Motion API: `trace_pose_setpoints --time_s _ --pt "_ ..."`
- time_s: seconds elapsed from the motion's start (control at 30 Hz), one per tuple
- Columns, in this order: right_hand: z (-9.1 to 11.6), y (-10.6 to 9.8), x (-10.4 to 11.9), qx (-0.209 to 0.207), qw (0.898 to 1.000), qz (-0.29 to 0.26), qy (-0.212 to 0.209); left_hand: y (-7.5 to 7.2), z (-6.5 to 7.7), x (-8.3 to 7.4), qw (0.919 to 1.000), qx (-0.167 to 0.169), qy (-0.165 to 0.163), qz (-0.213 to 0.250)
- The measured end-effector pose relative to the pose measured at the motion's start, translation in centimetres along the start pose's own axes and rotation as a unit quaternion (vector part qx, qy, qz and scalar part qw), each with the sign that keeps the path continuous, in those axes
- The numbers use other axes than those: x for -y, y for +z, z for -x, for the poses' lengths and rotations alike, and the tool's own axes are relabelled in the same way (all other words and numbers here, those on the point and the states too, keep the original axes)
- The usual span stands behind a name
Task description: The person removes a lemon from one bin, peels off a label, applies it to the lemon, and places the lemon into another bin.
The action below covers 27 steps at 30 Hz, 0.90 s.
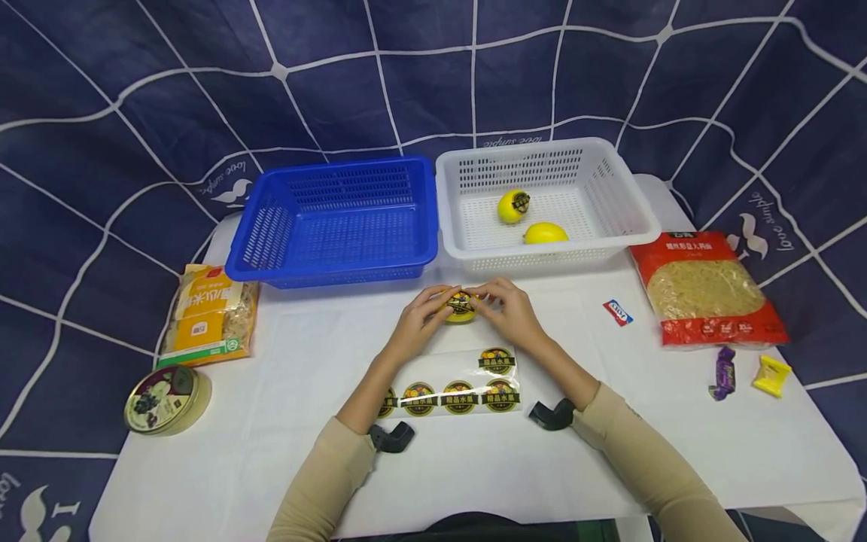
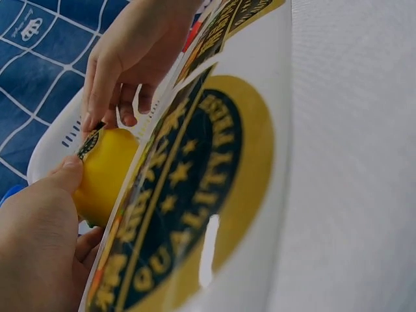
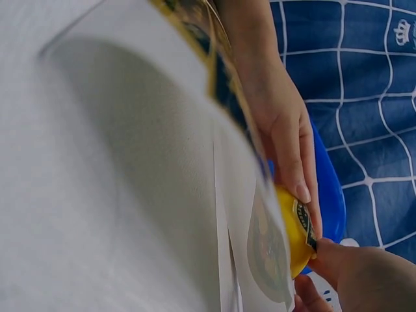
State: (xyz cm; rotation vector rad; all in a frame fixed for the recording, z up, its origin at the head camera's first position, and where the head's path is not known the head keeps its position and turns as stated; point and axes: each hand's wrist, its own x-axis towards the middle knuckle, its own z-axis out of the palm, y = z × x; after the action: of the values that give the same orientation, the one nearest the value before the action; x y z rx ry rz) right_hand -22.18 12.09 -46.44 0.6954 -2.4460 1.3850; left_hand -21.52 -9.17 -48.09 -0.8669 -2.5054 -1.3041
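Above a clear sheet of round gold-and-black fruit stickers (image 1: 460,397), both hands meet at a yellow lemon (image 2: 107,175). My left hand (image 1: 415,324) grips the lemon, its thumb beside a dark sticker (image 1: 460,303) that lies over the upper side. At the sticker's other edge, my right hand (image 1: 509,312) pinches with thumb and forefinger; its remaining fingers curl loosely near the fruit. In the right wrist view the sticker's end stands slightly off the lemon's skin. Part of the lemon is hidden by the fingers and, in the wrist views, by the raised sheet.
A blue basket (image 1: 332,280) and a white basket (image 1: 542,256) stand behind the hands. The white one contains a lemon with a sticker (image 1: 512,206) and another lemon (image 1: 546,232). Food bags (image 1: 210,315) (image 1: 711,290), a round tin (image 1: 167,400) and small wrapped sweets (image 1: 725,373) lie at the sides.
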Motion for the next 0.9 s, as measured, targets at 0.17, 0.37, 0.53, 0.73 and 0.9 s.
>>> trace_pose_setpoints --time_s 0.17,0.37,0.53,0.73,0.9 --pt "0.07 -0.03 -0.02 -0.004 1.000 -0.004 0.029 -0.02 0.01 -0.15 0.9999 -0.001 -0.008 0.006" --pt "0.05 -0.02 0.00 -0.004 0.999 -0.012 0.052 -0.02 -0.04 -0.19 0.9999 0.004 -0.008 0.008" --pt "0.06 0.00 0.07 -0.008 0.998 -0.013 0.053 -0.08 -0.05 -0.22 0.9999 0.004 -0.007 0.008" --pt "0.03 0.10 0.13 -0.029 0.999 0.000 0.029 -0.08 -0.01 -0.22 1.0000 -0.003 -0.005 0.008" --pt "0.08 0.16 0.21 -0.039 0.999 0.004 0.029 -0.07 0.03 -0.26 0.9999 -0.003 -0.006 0.016"
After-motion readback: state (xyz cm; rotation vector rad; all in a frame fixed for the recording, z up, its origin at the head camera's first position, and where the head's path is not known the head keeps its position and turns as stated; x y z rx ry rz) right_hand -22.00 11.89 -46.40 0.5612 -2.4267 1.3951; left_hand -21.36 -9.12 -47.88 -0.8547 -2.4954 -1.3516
